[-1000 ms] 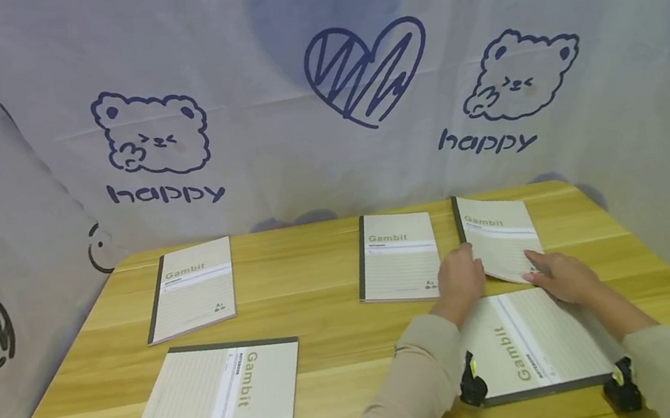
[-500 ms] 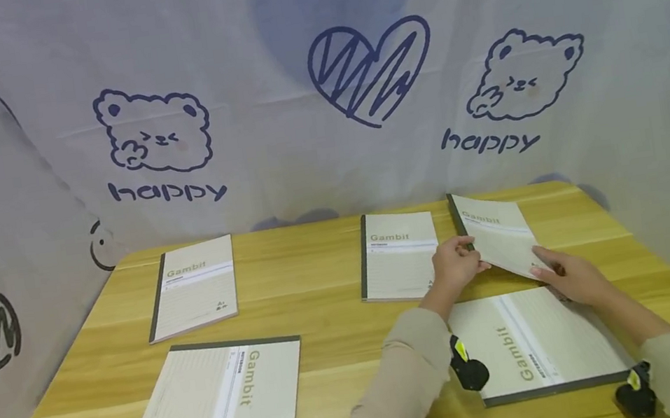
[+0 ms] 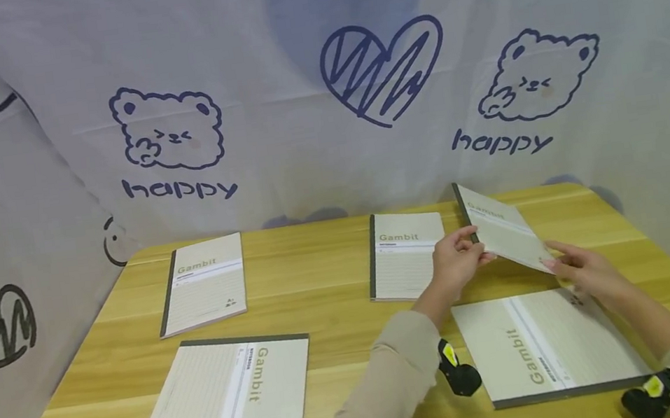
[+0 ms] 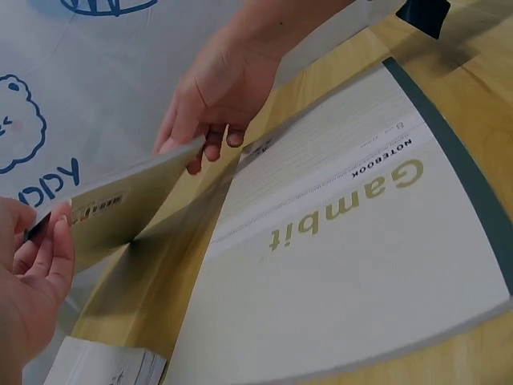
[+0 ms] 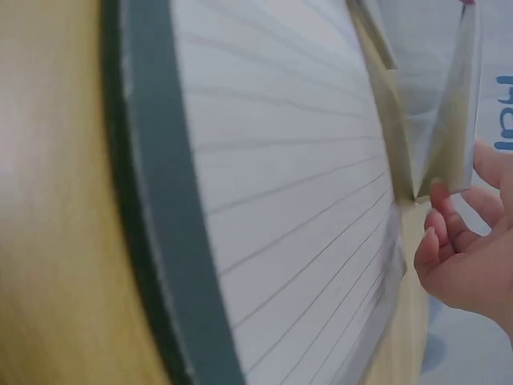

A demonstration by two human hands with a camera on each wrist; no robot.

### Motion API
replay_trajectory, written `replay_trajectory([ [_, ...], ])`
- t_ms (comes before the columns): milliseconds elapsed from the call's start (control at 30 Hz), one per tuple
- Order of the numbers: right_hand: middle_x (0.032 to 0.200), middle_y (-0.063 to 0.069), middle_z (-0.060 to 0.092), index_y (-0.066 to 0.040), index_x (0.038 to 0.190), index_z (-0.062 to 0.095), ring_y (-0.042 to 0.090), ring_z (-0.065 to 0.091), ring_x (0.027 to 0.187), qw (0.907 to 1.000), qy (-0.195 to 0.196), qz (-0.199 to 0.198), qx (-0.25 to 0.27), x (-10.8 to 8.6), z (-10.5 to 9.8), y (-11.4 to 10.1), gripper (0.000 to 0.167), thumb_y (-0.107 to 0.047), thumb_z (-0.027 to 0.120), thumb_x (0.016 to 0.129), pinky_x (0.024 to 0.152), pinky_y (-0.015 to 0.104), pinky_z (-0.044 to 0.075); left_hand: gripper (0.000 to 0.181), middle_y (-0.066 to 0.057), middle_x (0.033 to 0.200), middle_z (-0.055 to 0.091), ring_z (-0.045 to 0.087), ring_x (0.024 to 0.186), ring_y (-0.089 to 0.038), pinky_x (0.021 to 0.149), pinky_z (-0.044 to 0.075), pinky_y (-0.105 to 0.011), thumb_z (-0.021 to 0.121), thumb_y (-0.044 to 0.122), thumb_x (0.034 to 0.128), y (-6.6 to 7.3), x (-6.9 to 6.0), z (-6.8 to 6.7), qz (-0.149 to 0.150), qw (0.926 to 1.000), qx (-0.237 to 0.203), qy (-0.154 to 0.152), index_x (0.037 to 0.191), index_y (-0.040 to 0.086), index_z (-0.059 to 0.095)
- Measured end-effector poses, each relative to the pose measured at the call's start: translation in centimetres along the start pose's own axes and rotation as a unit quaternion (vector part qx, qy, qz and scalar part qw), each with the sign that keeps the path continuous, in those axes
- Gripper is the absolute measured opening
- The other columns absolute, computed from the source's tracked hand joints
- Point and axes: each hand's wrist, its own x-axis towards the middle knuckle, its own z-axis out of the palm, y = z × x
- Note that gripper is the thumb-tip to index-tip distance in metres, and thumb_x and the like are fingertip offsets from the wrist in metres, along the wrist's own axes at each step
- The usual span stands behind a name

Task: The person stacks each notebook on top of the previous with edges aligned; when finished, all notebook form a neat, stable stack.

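Observation:
In the head view, my left hand (image 3: 455,264) pinches the dark-spined left edge of a white Gambit notebook (image 3: 503,228) at the back right. My right hand (image 3: 591,274) pinches its near right corner. Tilted, with its spine side higher, the notebook hangs off the table; its brown underside (image 4: 132,204) shows in the left wrist view. Just below lies a larger-looking sideways Gambit notebook (image 3: 540,344), its dark spine facing me. Left of my left hand lies an upright Gambit notebook (image 3: 407,252), whose lower right corner is partly hidden by that hand.
Two more Gambit notebooks lie on the left of the wooden table (image 3: 313,282): an upright one (image 3: 201,283) at the back and a sideways one (image 3: 226,393) in front. A printed cloth (image 3: 275,139) hangs behind the table. Black straps (image 3: 458,373) sit at my wrists.
Both hands have lifted the back-right notebook off the table, and its spine side has tipped upward. The whole head view has shifted slightly. The other notebooks lie as before.

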Motion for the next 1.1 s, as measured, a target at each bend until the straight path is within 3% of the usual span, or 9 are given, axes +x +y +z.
replay_trajectory([
  [133, 0.087, -0.023, 0.047, -0.016, 0.143, 0.036, 0.0, 0.045, 0.077, 0.9966, -0.005, 0.007, 0.082, -0.2, -0.1, -0.3, 0.05, -0.027, 0.05, 0.096, 0.062, 0.022, 0.042, 0.035, 0.0, 0.063, 0.053, 0.065, 0.085, -0.042, 0.08, 0.053, -0.043, 0.056, -0.007, 0.0863, 0.3, -0.1, -1.4, 0.021, 0.999, 0.013, -0.037, 0.119, 0.005, 0.061],
  [233, 0.088, -0.021, 0.045, -0.036, 0.13, 0.046, 0.0, 0.043, 0.079, 0.9906, -0.008, 0.011, 0.136, -0.1, -0.1, -0.8, 0.036, -0.026, 0.051, 0.095, 0.064, 0.021, 0.038, 0.037, 0.0, 0.062, 0.053, 0.064, 0.088, -0.044, 0.081, 0.052, -0.044, 0.056, -0.006, 0.0871, 0.6, -0.2, -2.4, 0.028, 0.9981, 0.021, -0.051, 0.123, 0.004, 0.058],
  [367, 0.09, -0.021, 0.045, -0.045, 0.117, 0.051, -0.001, 0.042, 0.079, 0.9818, -0.013, 0.023, 0.188, -0.1, 0.2, -1.6, 0.031, -0.023, 0.054, 0.094, 0.063, 0.021, 0.035, 0.039, 0.0, 0.061, 0.054, 0.065, 0.088, -0.041, 0.081, 0.053, -0.042, 0.057, -0.004, 0.0871, 0.9, -0.2, -3.4, 0.017, 0.9978, 0.032, -0.055, 0.125, 0.004, 0.057],
  [467, 0.093, -0.022, 0.044, -0.046, 0.116, 0.052, -0.004, 0.041, 0.079, 0.9777, -0.014, 0.041, 0.205, -0.1, 0.7, -2.1, 0.031, -0.025, 0.055, 0.093, 0.065, 0.018, 0.037, 0.041, 0.0, 0.061, 0.054, 0.067, 0.084, -0.036, 0.081, 0.053, -0.04, 0.057, -0.004, 0.0871, 1.0, -0.3, -4.3, 0.013, 0.997, 0.044, -0.062, 0.127, 0.005, 0.056],
  [667, 0.106, -0.024, 0.038, -0.042, 0.131, 0.046, -0.006, 0.04, 0.088, 0.9764, -0.022, 0.065, 0.204, -0.1, 1.7, -3.1, 0.042, -0.029, 0.056, 0.093, 0.073, 0.016, 0.039, 0.044, 0.0, 0.063, 0.055, 0.067, 0.087, -0.037, 0.082, 0.053, -0.039, 0.056, -0.002, 0.0882, 1.3, -0.9, -6.2, 0.018, 0.9939, 0.064, -0.088, 0.131, 0.007, 0.052],
  [800, 0.105, -0.02, 0.038, -0.041, 0.129, 0.049, -0.003, 0.04, 0.083, 0.9721, -0.013, 0.064, 0.225, -0.1, 2.3, -3.8, 0.041, -0.027, 0.059, 0.091, 0.068, 0.017, 0.039, 0.044, 0.001, 0.064, 0.056, 0.069, 0.081, -0.029, 0.075, 0.055, -0.03, 0.057, -0.001, 0.0883, 1.6, -1.3, -7.3, 0.026, 0.9915, 0.083, -0.097, 0.131, 0.007, 0.052],
  [967, 0.103, -0.02, 0.039, -0.036, 0.133, 0.048, -0.004, 0.042, 0.082, 0.979, -0.003, 0.045, 0.199, -0.1, 3.3, -4.8, 0.046, -0.026, 0.06, 0.09, 0.067, 0.016, 0.041, 0.043, 0.002, 0.063, 0.053, 0.07, 0.072, -0.017, 0.073, 0.056, -0.027, 0.056, -0.002, 0.0884, 2.0, -1.5, -8.9, 0.04, 0.9887, 0.102, -0.102, 0.131, 0.005, 0.052],
  [1100, 0.101, -0.022, 0.04, -0.02, 0.141, 0.041, -0.006, 0.043, 0.08, 0.9885, 0.018, 0.027, 0.148, 0.0, 4.5, -5.7, 0.055, -0.028, 0.061, 0.09, 0.065, 0.015, 0.043, 0.044, 0.002, 0.062, 0.052, 0.069, 0.071, -0.016, 0.073, 0.056, -0.028, 0.056, -0.003, 0.0883, 2.2, -1.6, -10.1, 0.047, 0.9861, 0.119, -0.105, 0.131, 0.003, 0.051],
])
